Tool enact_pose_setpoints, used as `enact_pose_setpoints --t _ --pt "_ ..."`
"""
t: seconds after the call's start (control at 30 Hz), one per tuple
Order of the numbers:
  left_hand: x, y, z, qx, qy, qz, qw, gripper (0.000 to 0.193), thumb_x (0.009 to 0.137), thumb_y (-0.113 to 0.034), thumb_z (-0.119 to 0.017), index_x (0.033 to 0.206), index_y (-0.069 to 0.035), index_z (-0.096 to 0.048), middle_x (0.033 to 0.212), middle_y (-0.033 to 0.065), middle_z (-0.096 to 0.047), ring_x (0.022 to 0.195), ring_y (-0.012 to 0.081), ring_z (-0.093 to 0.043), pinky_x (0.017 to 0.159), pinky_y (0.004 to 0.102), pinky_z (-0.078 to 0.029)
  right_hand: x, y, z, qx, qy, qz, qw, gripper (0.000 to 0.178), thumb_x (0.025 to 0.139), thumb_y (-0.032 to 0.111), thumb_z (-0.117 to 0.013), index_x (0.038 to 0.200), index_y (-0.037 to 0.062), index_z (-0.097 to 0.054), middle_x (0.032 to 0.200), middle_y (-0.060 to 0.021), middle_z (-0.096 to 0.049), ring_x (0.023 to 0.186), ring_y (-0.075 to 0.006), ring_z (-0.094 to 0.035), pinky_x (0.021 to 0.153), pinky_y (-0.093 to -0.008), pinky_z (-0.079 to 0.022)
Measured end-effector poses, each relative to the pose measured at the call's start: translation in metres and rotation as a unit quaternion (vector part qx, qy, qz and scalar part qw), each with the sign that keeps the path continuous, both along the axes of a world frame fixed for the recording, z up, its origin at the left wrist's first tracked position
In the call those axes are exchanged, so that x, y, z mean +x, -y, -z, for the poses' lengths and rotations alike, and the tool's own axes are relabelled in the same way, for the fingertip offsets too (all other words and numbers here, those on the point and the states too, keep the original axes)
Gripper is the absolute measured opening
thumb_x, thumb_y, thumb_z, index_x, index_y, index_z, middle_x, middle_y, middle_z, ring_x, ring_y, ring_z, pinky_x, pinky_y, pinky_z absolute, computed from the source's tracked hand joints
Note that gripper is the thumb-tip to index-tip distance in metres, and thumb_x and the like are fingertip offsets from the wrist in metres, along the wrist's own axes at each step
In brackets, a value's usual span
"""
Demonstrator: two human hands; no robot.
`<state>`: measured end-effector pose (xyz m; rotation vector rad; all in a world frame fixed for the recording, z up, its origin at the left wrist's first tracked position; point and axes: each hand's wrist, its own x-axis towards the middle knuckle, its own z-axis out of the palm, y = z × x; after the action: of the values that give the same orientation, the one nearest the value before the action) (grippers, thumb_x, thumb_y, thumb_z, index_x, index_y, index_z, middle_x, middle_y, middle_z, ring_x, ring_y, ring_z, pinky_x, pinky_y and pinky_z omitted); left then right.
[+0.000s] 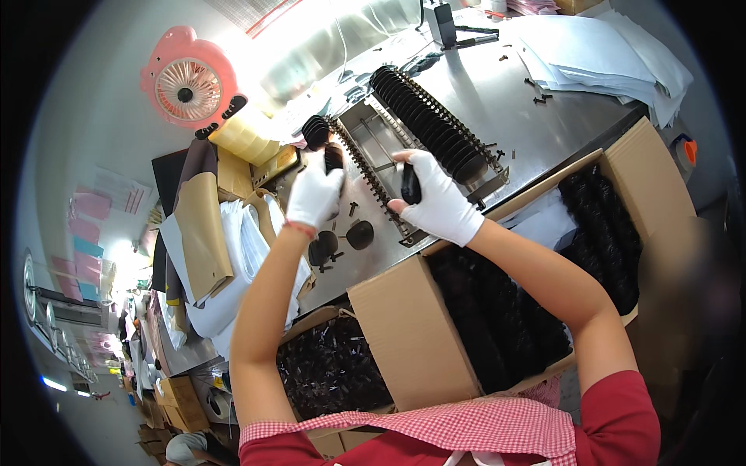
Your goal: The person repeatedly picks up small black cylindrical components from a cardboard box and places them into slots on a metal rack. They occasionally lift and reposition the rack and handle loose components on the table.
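Note:
Both my hands wear white gloves that leave some fingertips bare. Between the thumb and fingers of my right hand (443, 203) is a dark oval lens (410, 184), held over the metal rack (359, 128). My left hand (315, 196) is closed round a few dark lenses (333, 158) at the rack's left side. A row of upright dark lenses (427, 120) fills the rack's right side, along its coil strip. Beyond my left fingers, a small group of lenses (315, 132) stands at the far end of the left strip.
Loose dark lenses (359, 234) and small black pieces lie on the steel table (482, 85) by my left wrist. Nearer me stand a box of small dark parts (334, 365) and a carton (420, 326) of black rows. Papers (598, 54) and a pink fan (186, 84) are farther off.

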<state>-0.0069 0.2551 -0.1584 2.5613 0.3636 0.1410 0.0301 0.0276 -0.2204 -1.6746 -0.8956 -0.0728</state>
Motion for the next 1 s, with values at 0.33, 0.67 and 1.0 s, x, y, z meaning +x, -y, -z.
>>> enact_pose_setpoints --t 0.33,0.67,1.0 --pt "0.021 -0.013 -0.027 -0.008 -0.051 0.193 0.98 0.034 0.095 -0.023 -0.061 0.112 0.006 -0.065 0.099 0.0153 -0.07 0.09 0.0215 -0.066 0.084 0.0333 -0.052 -0.007 0.017 -0.008 -0.054 0.095 0.016 0.994 0.058 0.07 0.01 -0.074 0.124 0.0092 -0.054 0.112 -0.0143 -0.056 0.101 -0.0341 -0.062 0.087 -0.0406 -0.055" --pt "0.129 -0.093 0.029 0.225 0.091 0.12 0.963 0.066 0.069 -0.013 -0.076 0.131 -0.002 -0.056 0.121 0.0177 -0.059 0.114 0.03 -0.055 0.101 0.0365 -0.045 0.021 0.036 -0.003 -0.144 0.079 -0.172 0.971 0.06 0.061 0.016 -0.075 0.119 0.0061 -0.061 0.106 -0.0139 -0.069 0.097 -0.0326 -0.068 0.085 -0.0362 -0.057" --pt "0.099 -0.068 0.007 0.367 0.005 -0.061 0.928 0.038 0.09 -0.022 -0.058 0.125 -0.006 -0.059 0.113 0.0231 -0.066 0.102 0.0423 -0.062 0.093 0.0468 -0.05 0.007 0.027 0.001 -0.038 0.003 -0.058 0.998 0.058 0.07 0.014 -0.075 0.125 0.0054 -0.057 0.115 -0.0195 -0.062 0.109 -0.0354 -0.063 0.097 -0.0392 -0.052"
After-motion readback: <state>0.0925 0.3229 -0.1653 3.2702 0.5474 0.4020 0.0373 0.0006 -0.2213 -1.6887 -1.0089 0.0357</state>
